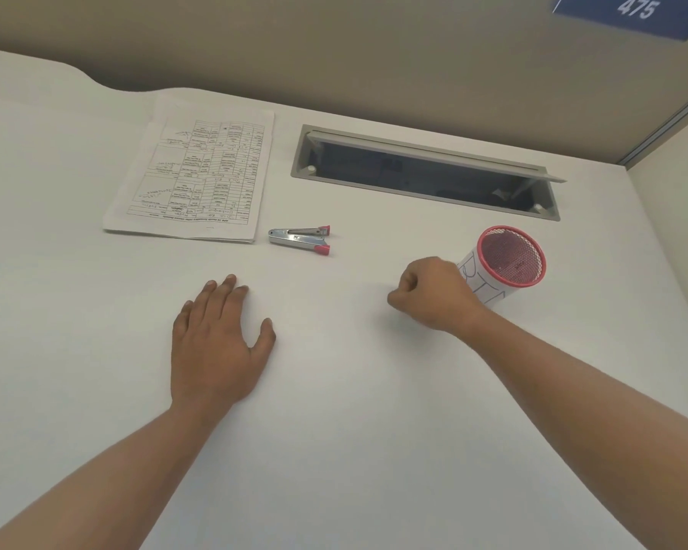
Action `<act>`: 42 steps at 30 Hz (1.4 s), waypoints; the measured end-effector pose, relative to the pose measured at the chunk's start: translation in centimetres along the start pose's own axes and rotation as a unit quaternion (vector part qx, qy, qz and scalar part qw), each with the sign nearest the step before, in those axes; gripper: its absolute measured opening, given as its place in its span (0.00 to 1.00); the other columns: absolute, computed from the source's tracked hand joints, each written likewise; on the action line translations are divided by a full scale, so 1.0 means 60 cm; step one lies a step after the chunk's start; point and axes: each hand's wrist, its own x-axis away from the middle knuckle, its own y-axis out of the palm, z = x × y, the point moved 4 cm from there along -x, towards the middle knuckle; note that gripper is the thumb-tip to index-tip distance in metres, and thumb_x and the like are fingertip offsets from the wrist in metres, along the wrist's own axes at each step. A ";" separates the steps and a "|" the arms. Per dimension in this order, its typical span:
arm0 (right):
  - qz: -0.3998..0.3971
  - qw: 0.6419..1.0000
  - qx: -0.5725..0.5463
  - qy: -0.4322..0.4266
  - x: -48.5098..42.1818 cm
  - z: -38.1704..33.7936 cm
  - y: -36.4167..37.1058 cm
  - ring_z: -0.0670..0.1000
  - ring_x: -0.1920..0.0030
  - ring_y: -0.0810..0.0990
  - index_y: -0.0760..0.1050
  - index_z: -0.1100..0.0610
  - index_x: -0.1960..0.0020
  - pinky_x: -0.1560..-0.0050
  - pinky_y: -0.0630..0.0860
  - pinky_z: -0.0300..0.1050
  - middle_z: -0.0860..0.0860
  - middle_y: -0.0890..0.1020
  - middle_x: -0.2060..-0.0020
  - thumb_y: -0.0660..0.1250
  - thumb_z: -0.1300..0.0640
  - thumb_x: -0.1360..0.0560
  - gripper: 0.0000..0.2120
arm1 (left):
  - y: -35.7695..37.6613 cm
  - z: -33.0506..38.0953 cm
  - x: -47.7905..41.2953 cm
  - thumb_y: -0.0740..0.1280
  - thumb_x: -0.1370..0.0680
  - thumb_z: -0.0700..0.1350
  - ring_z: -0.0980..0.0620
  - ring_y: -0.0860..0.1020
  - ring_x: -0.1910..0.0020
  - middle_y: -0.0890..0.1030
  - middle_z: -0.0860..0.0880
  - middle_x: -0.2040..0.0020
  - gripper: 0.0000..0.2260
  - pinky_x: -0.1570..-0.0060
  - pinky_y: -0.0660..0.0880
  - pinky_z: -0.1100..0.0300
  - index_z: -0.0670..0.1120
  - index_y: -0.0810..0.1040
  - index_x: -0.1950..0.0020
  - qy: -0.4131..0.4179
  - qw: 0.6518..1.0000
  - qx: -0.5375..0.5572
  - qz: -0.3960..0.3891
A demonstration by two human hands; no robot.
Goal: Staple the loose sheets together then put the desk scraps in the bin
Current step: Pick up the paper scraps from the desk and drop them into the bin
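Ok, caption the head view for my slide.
Left hand flat on desk, right hand curled beside mesh bin; stapler, sheets beyond.

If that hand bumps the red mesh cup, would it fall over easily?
Probably. The red mesh cup is tall, narrow and wire mesh, so likely light and tippy. Being round, it might roll once down. The right hand is close.

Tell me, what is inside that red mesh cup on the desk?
Through the open top of the red mesh cup, only its inner wall and dark shadow show; no scraps are clearly visible. Its bottom is hidden by the near wall.
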 end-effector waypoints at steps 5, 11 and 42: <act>0.065 0.994 -0.083 0.015 0.024 -0.008 -0.077 0.55 0.65 0.83 0.74 0.58 0.68 0.70 0.75 0.42 0.53 0.82 0.70 0.71 0.62 0.35 0.07 | 0.000 0.000 0.001 0.56 0.24 0.61 0.44 0.66 0.23 0.71 0.47 0.24 0.29 0.25 0.61 0.44 0.45 0.72 0.29 0.002 1.000 -0.002 -0.001; 0.124 0.992 0.021 0.005 0.048 0.001 -0.193 0.46 0.65 0.76 0.76 0.57 0.64 0.71 0.67 0.38 0.48 0.80 0.65 0.71 0.61 0.33 0.04 | -0.001 -0.001 0.001 0.55 0.24 0.61 0.44 0.66 0.23 0.71 0.47 0.24 0.30 0.25 0.61 0.44 0.46 0.72 0.29 0.001 1.000 -0.001 -0.005; -0.026 0.978 0.191 -0.073 0.013 0.006 0.015 0.57 0.55 0.82 0.81 0.49 0.57 0.56 0.79 0.47 0.53 0.84 0.54 0.64 0.58 0.27 0.08 | 0.001 0.001 0.000 0.56 0.24 0.61 0.44 0.68 0.24 0.72 0.47 0.25 0.29 0.25 0.61 0.44 0.45 0.73 0.29 0.006 1.000 -0.010 0.005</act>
